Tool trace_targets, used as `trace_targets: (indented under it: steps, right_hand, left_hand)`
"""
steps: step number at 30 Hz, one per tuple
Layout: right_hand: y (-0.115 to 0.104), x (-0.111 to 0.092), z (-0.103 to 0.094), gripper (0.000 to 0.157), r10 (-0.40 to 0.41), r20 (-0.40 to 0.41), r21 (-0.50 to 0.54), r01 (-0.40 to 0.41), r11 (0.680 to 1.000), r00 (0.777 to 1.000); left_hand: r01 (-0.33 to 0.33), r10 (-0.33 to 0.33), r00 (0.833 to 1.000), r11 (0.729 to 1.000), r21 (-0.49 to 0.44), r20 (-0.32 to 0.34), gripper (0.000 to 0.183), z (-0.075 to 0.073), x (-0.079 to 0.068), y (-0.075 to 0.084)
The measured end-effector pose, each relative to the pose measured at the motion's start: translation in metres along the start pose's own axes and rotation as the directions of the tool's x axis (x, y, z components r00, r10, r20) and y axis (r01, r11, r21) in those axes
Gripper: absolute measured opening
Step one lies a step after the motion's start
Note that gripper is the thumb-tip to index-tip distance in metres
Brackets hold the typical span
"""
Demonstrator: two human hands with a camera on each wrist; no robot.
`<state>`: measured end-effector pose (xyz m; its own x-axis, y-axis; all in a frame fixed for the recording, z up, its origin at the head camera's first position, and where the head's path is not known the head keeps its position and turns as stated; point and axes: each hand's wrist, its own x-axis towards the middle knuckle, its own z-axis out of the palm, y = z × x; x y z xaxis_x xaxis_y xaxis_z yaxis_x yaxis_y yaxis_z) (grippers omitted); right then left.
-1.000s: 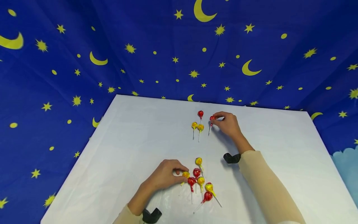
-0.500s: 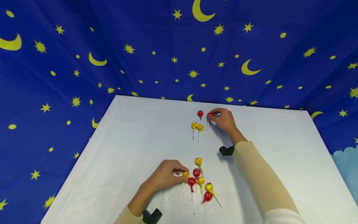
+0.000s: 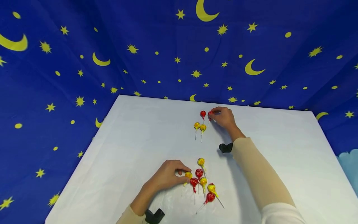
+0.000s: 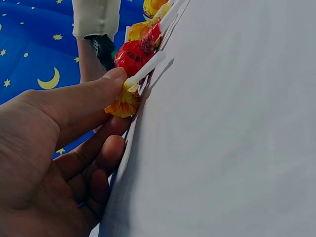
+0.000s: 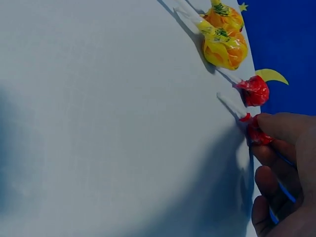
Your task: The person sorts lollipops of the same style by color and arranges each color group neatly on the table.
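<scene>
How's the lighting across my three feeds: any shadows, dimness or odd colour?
Head: bright, fairly even, with a soft shadow on the white table alongside the right sleeve; left wrist: dimmer and greyer, the left hand partly in shade; right wrist: bluish cast, a broad dark shadow on the table beside the right hand, which pinches a red lollipop.

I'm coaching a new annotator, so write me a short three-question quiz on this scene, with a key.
1. True or false: the right hand pinches a round, red-wrapped lollipop.
2. The left hand pinches a round lollipop wrapped in: A) green, B) yellow, C) blue.
3. Fill in: near the right hand, ____ round, yellow-wrapped lollipops lie toward the far edge of the white tabletop.

Key: 1. True. 2. B. 3. two.
</scene>
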<state>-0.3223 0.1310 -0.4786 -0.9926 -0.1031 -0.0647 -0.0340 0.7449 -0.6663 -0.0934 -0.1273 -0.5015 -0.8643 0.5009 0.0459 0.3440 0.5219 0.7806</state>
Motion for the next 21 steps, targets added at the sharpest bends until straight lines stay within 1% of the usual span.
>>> trace_targets:
  steps: [7, 16, 21]
  right_hand:
    - [0.0, 0.0024, 0.005, 0.03, -0.007, -0.025, -0.008, 0.007, 1.0, 1.0]
    - [-0.0043, 0.0026, 0.0049, 0.031, -0.021, -0.019, -0.032, 0.021, 0.999, 1.0]
    - [-0.0034, -0.0002, 0.0068, 0.032, -0.004, -0.008, -0.03, 0.004, 1.0, 1.0]
  left_hand:
    - [-0.006, 0.006, 1.0, 1.0, -0.014, -0.003, 0.028, 0.0001, -0.0004, 0.0007]
    - [-0.002, 0.002, 1.0, 1.0, -0.016, -0.013, 0.028, -0.0005, -0.0011, 0.0005]
    - [0.001, -0.001, 1.0, 1.0, -0.012, -0.011, 0.028, -0.0004, -0.0029, -0.0013]
